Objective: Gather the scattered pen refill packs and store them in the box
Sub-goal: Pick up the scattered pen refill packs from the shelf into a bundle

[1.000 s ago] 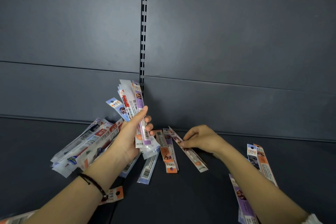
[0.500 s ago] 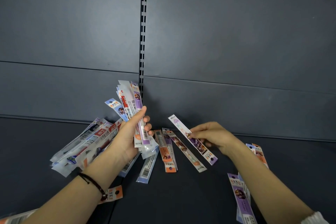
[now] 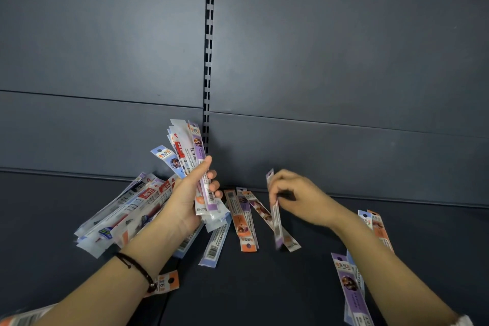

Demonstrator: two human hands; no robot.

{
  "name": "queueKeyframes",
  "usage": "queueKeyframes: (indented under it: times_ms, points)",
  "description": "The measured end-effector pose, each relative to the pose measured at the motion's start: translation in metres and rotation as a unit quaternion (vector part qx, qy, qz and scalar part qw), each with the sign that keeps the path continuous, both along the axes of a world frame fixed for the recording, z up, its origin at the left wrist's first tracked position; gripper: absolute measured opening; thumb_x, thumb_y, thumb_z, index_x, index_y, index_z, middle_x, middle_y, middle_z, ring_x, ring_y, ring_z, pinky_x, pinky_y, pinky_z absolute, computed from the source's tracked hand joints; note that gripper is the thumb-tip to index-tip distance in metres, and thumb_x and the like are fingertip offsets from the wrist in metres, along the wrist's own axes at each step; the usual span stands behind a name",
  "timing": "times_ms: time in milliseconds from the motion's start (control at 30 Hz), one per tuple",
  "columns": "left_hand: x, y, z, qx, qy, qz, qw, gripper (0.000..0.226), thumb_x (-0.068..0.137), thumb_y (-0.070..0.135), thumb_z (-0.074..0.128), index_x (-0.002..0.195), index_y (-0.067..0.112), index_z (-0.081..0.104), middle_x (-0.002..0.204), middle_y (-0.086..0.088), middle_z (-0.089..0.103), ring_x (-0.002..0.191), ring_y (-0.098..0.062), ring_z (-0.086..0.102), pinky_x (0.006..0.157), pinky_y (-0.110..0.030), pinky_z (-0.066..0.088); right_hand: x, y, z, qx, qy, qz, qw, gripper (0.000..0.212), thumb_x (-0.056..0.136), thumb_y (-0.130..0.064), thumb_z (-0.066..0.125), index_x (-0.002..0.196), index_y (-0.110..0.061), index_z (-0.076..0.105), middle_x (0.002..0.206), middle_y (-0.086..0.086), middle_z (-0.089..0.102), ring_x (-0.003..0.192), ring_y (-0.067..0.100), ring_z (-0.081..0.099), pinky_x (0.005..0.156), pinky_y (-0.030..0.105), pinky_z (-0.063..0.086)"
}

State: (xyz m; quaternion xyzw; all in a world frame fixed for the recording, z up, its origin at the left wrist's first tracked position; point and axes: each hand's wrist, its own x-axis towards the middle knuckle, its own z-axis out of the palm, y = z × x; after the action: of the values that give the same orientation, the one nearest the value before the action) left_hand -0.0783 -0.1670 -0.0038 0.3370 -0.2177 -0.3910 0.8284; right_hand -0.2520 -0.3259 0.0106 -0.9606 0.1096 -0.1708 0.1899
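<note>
One refill pack [image 3: 275, 216] hangs pinched in your right hand [image 3: 296, 197], long axis near upright, blurred, just right of the bundle [image 3: 189, 156] that your left hand [image 3: 189, 196] clasps fanned upward; your judged next move is leftward into that bundle. Roughly seven packs sit in the bundle. Below it on the shelf [image 3: 264, 291]: about four loose packs [image 3: 242, 222]; left, an uncountable heap [image 3: 124, 217]. No box is visible.

Purple, orange and pale-blue refill packs [image 3: 242, 222] (barcoded backs) on dark slate-grey shelf [image 3: 264, 286]
</note>
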Motion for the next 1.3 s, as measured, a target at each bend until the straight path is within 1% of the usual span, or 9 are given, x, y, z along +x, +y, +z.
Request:
queueKeyframes:
  times_ms: [200, 300, 500, 667, 800, 900, 1000, 1133, 1300]
  points:
    - [0.000, 0.001, -0.001, 0.002, -0.002, 0.006, 1.000, 0.012, 0.090, 0.025, 0.062, 0.096, 0.022, 0.051, 0.060, 0.004, 0.047, 0.044, -0.008, 0.044, 0.043, -0.021, 0.040, 0.007, 0.005, -0.009, 0.087, -0.015, -0.059, 0.994, 0.036, 0.085, 0.009, 0.052, 0.088, -0.024, 0.066, 0.115, -0.005, 0.056, 0.096, 0.004, 0.057, 0.079, 0.022, 0.049]
    - [0.001, 0.000, -0.001, 0.002, -0.001, 0.005, 1.000, 0.012, 0.090, 0.025, 0.062, 0.094, 0.022, 0.051, 0.060, 0.004, 0.047, 0.044, -0.008, 0.044, 0.042, -0.021, 0.040, 0.012, 0.009, -0.011, 0.067, 0.009, -0.165, 0.984, 0.007, 0.086, -0.027, 0.065, 0.088, -0.020, 0.063, 0.100, -0.003, 0.060, 0.082, 0.005, 0.057, 0.074, 0.026, 0.050]
    - [0.002, 0.000, -0.001, 0.007, -0.002, 0.000, 1.000, 0.011, 0.090, 0.025, 0.062, 0.092, 0.022, 0.052, 0.059, 0.004, 0.048, 0.043, -0.008, 0.044, 0.043, -0.022, 0.041, 0.023, 0.023, -0.020, 0.038, 0.107, -0.225, 0.968, 0.058, 0.076, -0.064, 0.064, 0.092, -0.009, 0.068, 0.098, 0.003, 0.063, 0.080, 0.005, 0.055, 0.078, 0.037, 0.053]
    - [0.002, -0.001, -0.001, 0.003, -0.003, -0.001, 1.000, 0.009, 0.091, 0.025, 0.062, 0.094, 0.023, 0.053, 0.060, 0.004, 0.047, 0.043, -0.008, 0.043, 0.043, -0.021, 0.041, 0.034, 0.024, -0.029, 0.022, 0.112, -0.262, 0.958, 0.055, 0.075, -0.069, 0.059, 0.086, -0.015, 0.066, 0.112, -0.002, 0.053, 0.106, 0.015, 0.053, 0.083, 0.036, 0.050]
    - [0.001, -0.001, -0.001, 0.002, -0.002, -0.001, 1.000, 0.009, 0.091, 0.025, 0.062, 0.093, 0.022, 0.053, 0.060, 0.004, 0.048, 0.042, -0.008, 0.044, 0.042, -0.021, 0.041, 0.041, 0.028, -0.033, -0.009, 0.134, -0.287, 0.948, 0.078, 0.071, -0.078, 0.052, 0.115, -0.014, 0.060, 0.135, 0.003, 0.047, 0.124, 0.023, 0.045, 0.093, 0.041, 0.047]
    - [0.001, 0.000, -0.001, 0.002, 0.001, -0.003, 1.000, 0.009, 0.091, 0.025, 0.061, 0.093, 0.023, 0.053, 0.060, 0.004, 0.047, 0.043, -0.008, 0.044, 0.042, -0.021, 0.041, 0.041, 0.027, -0.030, -0.004, 0.162, -0.283, 0.945, 0.077, 0.071, -0.077, 0.055, 0.114, -0.014, 0.061, 0.130, 0.001, 0.050, 0.119, 0.021, 0.051, 0.089, 0.040, 0.049]
    - [0.001, 0.000, -0.001, 0.003, 0.004, -0.004, 1.000, 0.010, 0.091, 0.025, 0.062, 0.093, 0.022, 0.053, 0.060, 0.004, 0.047, 0.043, -0.008, 0.044, 0.042, -0.021, 0.041, 0.030, 0.017, -0.020, 0.071, 0.156, -0.260, 0.950, 0.051, 0.078, -0.058, 0.066, 0.097, -0.010, 0.070, 0.103, 0.003, 0.070, 0.091, 0.018, 0.068, 0.083, 0.041, 0.055]
    - [0.001, 0.000, 0.000, 0.005, 0.003, -0.002, 1.000, 0.011, 0.090, 0.025, 0.062, 0.094, 0.022, 0.053, 0.060, 0.004, 0.048, 0.043, -0.008, 0.044, 0.042, -0.021, 0.042, 0.018, 0.010, -0.016, 0.106, 0.118, -0.273, 0.949, 0.021, 0.082, -0.038, 0.071, 0.090, -0.018, 0.071, 0.092, 0.001, 0.072, 0.083, 0.015, 0.067, 0.084, 0.040, 0.056]
    - [0.001, 0.000, 0.000, 0.004, -0.001, -0.004, 1.000, 0.011, 0.090, 0.025, 0.062, 0.094, 0.022, 0.052, 0.060, 0.004, 0.047, 0.043, -0.008, 0.044, 0.042, -0.021, 0.041, 0.017, 0.015, -0.016, 0.059, 0.115, -0.302, 0.944, 0.043, 0.078, -0.053, 0.067, 0.092, -0.013, 0.072, 0.087, 0.003, 0.072, 0.079, 0.017, 0.067, 0.076, 0.040, 0.056]
